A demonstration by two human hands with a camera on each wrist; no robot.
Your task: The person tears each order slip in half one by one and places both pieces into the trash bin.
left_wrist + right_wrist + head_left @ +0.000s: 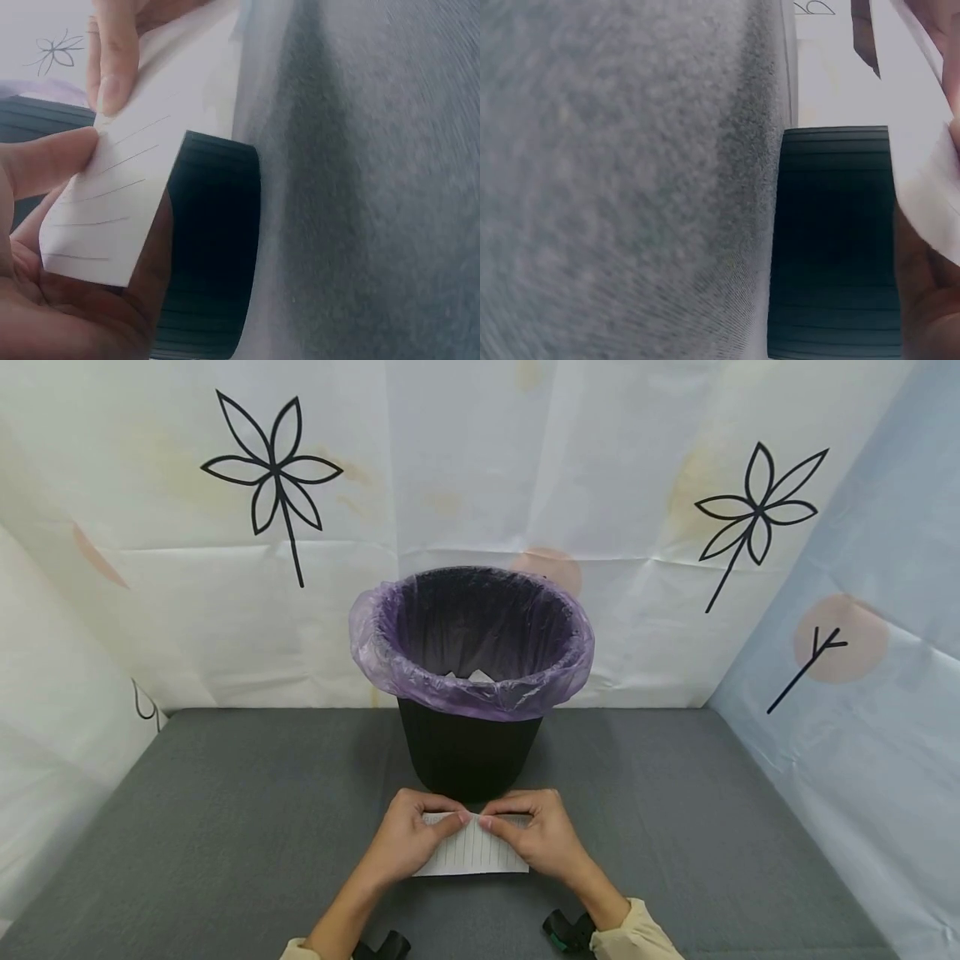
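Note:
A sheet of lined white paper (474,852) is held up between both hands, just in front of a black trash bin (468,752). My left hand (412,835) pinches its top edge near the middle, thumb in front and fingers behind. Close beside it, my right hand (542,833) pinches the same edge the same way. In the left wrist view the ruled lines show on the paper (112,195), with the left thumb (56,161) on its face. The right wrist view catches only part of the sheet (922,150).
A purple plastic bag (480,697) lines the bin and folds over its rim; white scraps (480,677) lie inside. The grey table surface (247,827) spreads to both sides. White patterned curtains (465,460) stand behind and at the sides.

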